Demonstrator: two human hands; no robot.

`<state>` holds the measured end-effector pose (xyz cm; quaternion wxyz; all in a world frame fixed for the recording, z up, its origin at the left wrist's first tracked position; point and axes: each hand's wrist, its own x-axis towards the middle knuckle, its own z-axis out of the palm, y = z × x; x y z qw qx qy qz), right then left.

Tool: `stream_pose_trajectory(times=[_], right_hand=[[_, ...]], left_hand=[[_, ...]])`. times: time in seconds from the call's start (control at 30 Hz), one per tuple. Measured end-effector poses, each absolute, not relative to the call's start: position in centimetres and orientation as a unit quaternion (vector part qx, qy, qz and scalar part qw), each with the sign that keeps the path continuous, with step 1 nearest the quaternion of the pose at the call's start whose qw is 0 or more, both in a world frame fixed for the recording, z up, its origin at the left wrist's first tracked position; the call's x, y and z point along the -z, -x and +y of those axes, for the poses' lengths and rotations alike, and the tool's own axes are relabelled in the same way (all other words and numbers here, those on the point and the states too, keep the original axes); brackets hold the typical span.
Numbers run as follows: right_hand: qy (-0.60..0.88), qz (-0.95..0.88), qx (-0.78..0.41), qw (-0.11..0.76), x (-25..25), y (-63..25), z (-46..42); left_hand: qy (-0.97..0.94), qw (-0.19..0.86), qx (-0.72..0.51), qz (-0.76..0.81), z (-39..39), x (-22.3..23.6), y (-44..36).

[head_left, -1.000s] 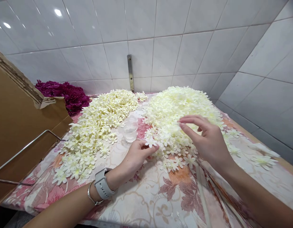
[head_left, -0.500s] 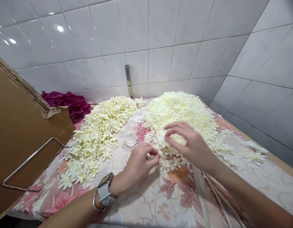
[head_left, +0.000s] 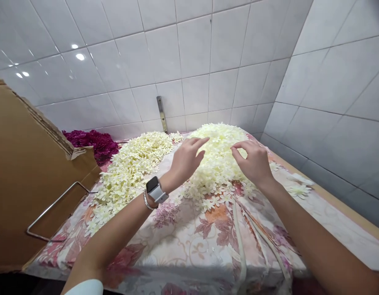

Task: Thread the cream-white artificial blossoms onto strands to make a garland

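My left hand (head_left: 187, 162), with a watch (head_left: 155, 189) and a bangle on its wrist, hovers with thumb and forefinger apart. Nothing shows between them. To its right, my right hand (head_left: 253, 160) has thumb and forefinger tips pressed together in a pinch. Whatever lies in that pinch is too thin or small to make out. Both hands are in front of a large heap of white flowers (head_left: 218, 170). A second heap, of creamier white flowers (head_left: 135, 157), spreads to the left of my left hand.
On the left stands a cardboard box (head_left: 26, 184) with a bent metal wire handle (head_left: 51, 211). Behind it lie purple flowers (head_left: 99, 143). Long pale strips (head_left: 238, 241) run down the floral tablecloth (head_left: 177, 250). A few white flowers (head_left: 297, 190) rest near the right edge, beneath tiled walls.
The white flower held by my left hand one second ago is no longer visible there. My left hand has risen and opened. My right hand has closed to a pinch. The view has tilted up.
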<state>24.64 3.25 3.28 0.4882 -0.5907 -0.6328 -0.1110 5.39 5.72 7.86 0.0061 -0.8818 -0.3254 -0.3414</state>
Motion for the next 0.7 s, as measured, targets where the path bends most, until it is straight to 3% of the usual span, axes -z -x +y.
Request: stream_pose_trajectory(times=[0.33, 0.5, 0.7], right_hand=[[0.569, -0.664, 0.091, 0.477, -2.3, -23.5, 3.3], [0.557, -0.676, 0.080, 0.475, -1.9, -22.4, 3.2], [0.541, -0.703, 0.058, 0.457, -1.2, -21.5, 3.1]], left_hand=[[0.745, 0.077, 0.436, -0.498, 4.8, -8.9, 5.1], [0.765, 0.068, 0.250, -0.589, 3.4, -6.4, 10.2], [0.785, 0.022, 0.128, -0.606, 2.8, -3.7, 9.8]])
